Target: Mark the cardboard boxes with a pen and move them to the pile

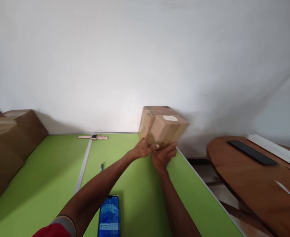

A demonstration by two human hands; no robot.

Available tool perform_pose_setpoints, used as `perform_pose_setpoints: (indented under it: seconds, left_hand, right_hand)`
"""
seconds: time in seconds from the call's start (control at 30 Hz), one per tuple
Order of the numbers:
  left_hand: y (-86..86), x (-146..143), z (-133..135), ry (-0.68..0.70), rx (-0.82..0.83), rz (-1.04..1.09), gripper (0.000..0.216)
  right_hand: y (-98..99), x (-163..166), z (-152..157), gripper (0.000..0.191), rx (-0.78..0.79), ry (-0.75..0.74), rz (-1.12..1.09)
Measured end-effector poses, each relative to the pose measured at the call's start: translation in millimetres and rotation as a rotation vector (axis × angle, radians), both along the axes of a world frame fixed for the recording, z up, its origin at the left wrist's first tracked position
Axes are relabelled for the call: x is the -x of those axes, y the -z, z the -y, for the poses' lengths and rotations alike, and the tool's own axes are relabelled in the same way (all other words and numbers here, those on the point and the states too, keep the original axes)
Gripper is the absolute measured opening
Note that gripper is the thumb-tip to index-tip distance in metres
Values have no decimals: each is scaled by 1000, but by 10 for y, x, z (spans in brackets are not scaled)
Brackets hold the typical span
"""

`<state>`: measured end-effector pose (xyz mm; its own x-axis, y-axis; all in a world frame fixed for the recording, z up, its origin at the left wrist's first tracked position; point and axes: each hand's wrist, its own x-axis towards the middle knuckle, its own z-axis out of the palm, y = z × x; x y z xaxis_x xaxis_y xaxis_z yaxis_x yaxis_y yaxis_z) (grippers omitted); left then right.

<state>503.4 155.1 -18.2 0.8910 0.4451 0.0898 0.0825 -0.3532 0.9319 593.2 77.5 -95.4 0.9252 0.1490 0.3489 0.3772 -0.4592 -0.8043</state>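
A small brown cardboard box (162, 125) with a white label on top sits at the far right corner of the green table (48, 184), against the white wall. My left hand (142, 148) grips its lower left side. Just to the right, my right hand (165, 155) presses against the lower front edge, fingers curled on the cardboard. Both arms stretch forward from the bottom of the view. The picture is slightly smeared by motion.
Larger cardboard boxes (9, 141) are stacked along the left edge. A pink wristwatch (93, 137) lies by the wall, a pen (101, 167) mid-table, a lit phone (109, 215) near me. A round wooden table (253, 184) with a dark phone (252, 152) stands right.
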Motion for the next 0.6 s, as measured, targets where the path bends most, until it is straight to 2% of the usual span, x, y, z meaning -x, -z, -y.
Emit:
perform_pose_setpoints:
  seconds: [0.07,0.13,0.23,0.3,0.37,0.47,0.53,0.6]
  left_hand:
    - [-25,457,145,20,11,-11,78]
    - [-13,1058,301,-8,28,-42,84]
    - [31,2110,577,-70,78,-106,80]
    - [34,2826,784,-219,57,-66,66]
    - [-13,3506,974,-469,-79,-24,50]
    - [-174,4451,1139,-1020,-468,4,35]
    - [-306,5051,1125,-1316,-628,56,42]
    - [-407,5623,995,-1540,-708,107,60]
  right_hand:
    - [18,192,182,141,-1,-104,-33]
    - [47,433,359,147,9,-195,-47]
    - [16,855,483,135,58,-407,170]
    - [-85,1215,420,125,71,-635,261]
    - [-211,1671,264,109,68,-891,234]
    - [-347,2506,-19,77,55,-1264,117]
    - [-382,3102,-176,66,74,-1465,19]
    - [-394,3679,-289,65,120,-1634,-125]
